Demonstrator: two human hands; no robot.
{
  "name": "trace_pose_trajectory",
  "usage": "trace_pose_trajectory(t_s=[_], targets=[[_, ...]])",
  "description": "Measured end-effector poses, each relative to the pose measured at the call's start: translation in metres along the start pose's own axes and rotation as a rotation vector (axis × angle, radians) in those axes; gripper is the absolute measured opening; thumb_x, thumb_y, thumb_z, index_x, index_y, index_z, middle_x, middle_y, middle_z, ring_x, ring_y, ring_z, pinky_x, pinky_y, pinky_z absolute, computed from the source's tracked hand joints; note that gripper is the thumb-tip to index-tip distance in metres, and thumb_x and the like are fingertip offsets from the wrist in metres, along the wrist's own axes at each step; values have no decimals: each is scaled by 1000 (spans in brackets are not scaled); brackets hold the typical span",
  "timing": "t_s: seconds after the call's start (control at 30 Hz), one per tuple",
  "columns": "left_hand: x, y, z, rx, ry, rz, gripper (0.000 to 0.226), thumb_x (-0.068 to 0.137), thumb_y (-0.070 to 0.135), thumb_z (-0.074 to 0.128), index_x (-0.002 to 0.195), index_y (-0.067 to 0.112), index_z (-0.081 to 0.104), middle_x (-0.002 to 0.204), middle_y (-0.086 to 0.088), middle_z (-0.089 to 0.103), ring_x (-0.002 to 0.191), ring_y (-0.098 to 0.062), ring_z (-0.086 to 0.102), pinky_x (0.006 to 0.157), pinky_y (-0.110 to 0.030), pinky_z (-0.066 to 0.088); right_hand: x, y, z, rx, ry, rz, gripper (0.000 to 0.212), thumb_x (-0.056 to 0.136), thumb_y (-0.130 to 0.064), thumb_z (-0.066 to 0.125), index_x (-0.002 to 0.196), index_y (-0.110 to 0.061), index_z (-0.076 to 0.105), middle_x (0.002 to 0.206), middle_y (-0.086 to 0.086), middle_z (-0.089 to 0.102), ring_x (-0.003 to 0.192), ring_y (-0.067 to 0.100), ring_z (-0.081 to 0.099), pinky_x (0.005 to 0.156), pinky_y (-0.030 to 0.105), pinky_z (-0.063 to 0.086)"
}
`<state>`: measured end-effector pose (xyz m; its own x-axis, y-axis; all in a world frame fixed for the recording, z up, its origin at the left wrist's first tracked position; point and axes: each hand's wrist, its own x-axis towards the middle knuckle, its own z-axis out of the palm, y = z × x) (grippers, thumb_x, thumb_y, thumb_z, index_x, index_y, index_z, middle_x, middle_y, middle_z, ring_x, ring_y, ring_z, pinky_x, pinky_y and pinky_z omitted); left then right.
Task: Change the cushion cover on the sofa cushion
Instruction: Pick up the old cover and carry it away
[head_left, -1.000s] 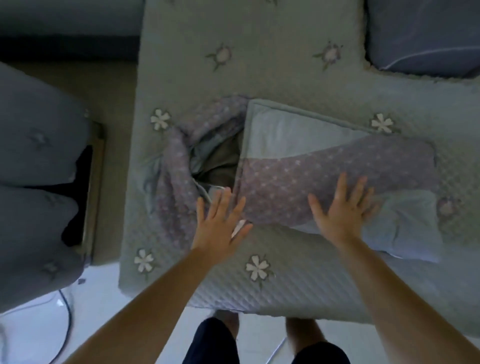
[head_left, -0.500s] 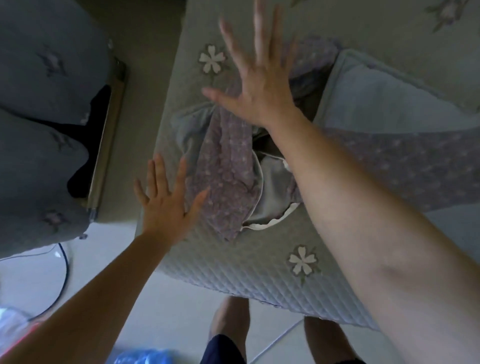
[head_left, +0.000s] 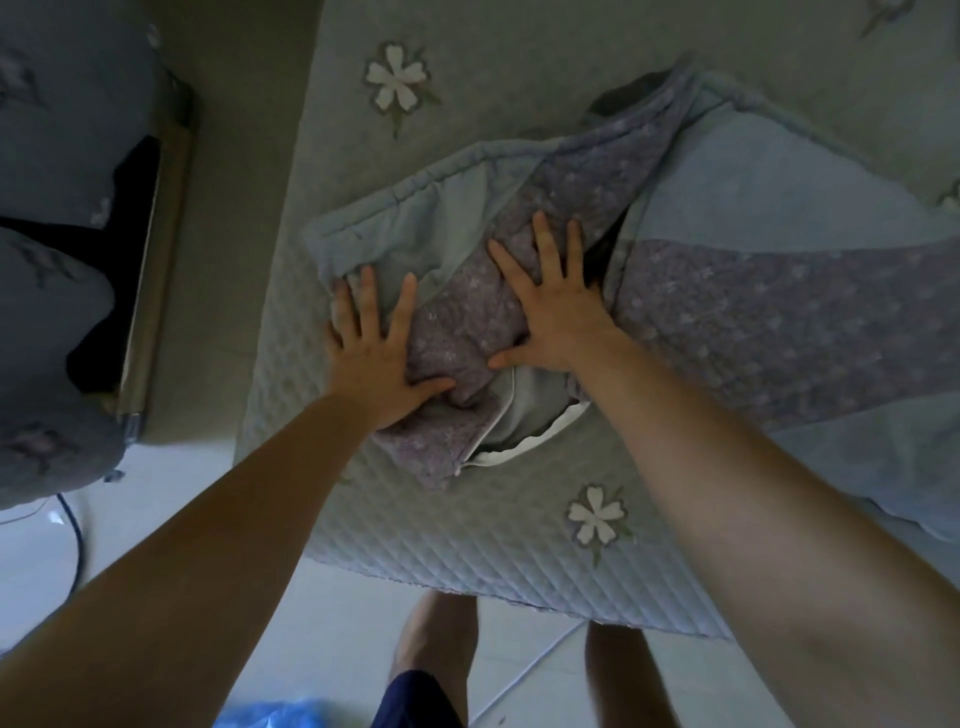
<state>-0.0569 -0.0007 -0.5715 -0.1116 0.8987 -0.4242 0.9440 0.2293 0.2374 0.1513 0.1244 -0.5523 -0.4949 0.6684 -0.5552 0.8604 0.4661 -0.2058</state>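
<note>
— Head view: our cushion lies on the sofa, with the loose end of the cover bunched beside it. What changed?
— Half a second ago our right hand hung above it and our left hand was at the seat edge. Now both lie flat on the cover.
— Count?
— One cushion, one cover, two hands. Fingers spread wide, pressing cloth, gripping nothing.

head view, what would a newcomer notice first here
Two bare hands dominate the middle: the left hand and right hand press flat, fingers spread, on the bunched end of the purple-and-blue cushion cover. Its white-edged opening gapes just below them. It all lies on a quilted sofa pad with white flowers.
</note>
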Motion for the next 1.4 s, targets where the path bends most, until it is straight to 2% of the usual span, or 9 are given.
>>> trace_pose_trajectory(t_s=[0.1,0.2,0.3,0.37,0.47,0.9,1.07,1.17,1.4], targets=[[2,-6,0,10,18,-25,111,72,86,41,155,29,-5,161,-19,-1,142,-51,11,103,-68,25,2,-9,0,47,81,53,116,69,-61,78,154,-42,3,162,10,-13,144,49,-2,108,60,33],[1,-1,-16,-80,71,5,95,87,73,34,156,13,9,153,-22,28,129,-50,35,102,-62,36,-2,-11,-11,186,239,43,74,82,-34,76,145,-32,37,149,12,29,125,44,36,102,49,43],[-8,10,-46,-222,117,54,85,95,48,51,155,8,7,143,-22,40,121,-44,42,100,-54,40,-17,-16,-27,385,234,33,62,85,-25,72,140,-26,44,136,13,43,117,40,50,97,43,46],[-25,16,-72,-274,128,79,87,94,42,56,155,9,4,141,-23,40,118,-42,43,93,-52,43,-40,-24,-42,472,261,42,61,86,-27,72,140,-24,44,132,13,45,116,37,52,95,41,48],[-58,24,-119,-214,182,170,86,92,58,43,156,12,8,137,-19,44,116,-38,47,81,-48,49,-89,-34,-80,523,340,38,60,86,-36,71,139,-24,44,127,10,47,107,31,56,86,35,49],[-150,218,-331,-8,355,580,80,89,62,38,155,23,13,134,-9,46,115,-33,45,90,-48,46,-374,18,-250,324,803,248,71,80,-46,73,140,-25,42,120,10,52,98,34,62,71,43,57],[-187,328,-345,13,385,772,78,91,61,37,155,25,11,132,-7,47,112,-32,45,90,-48,47,-484,68,-252,333,996,347,71,80,-47,74,140,-23,45,136,8,39,111,29,57,84,44,56],[-219,398,-336,28,397,895,75,93,59,34,155,26,10,132,-5,47,110,-30,45,91,-47,46,-553,100,-235,349,1068,432,70,80,-48,75,139,-18,49,137,10,39,108,27,59,82,33,52],[-323,570,-261,124,368,1128,73,94,59,32,154,19,21,127,-7,51,106,-32,49,87,-49,49,-734,190,-137,419,1145,598,68,84,-49,70,140,-21,45,138,10,39,101,32,63,78,32,52]])
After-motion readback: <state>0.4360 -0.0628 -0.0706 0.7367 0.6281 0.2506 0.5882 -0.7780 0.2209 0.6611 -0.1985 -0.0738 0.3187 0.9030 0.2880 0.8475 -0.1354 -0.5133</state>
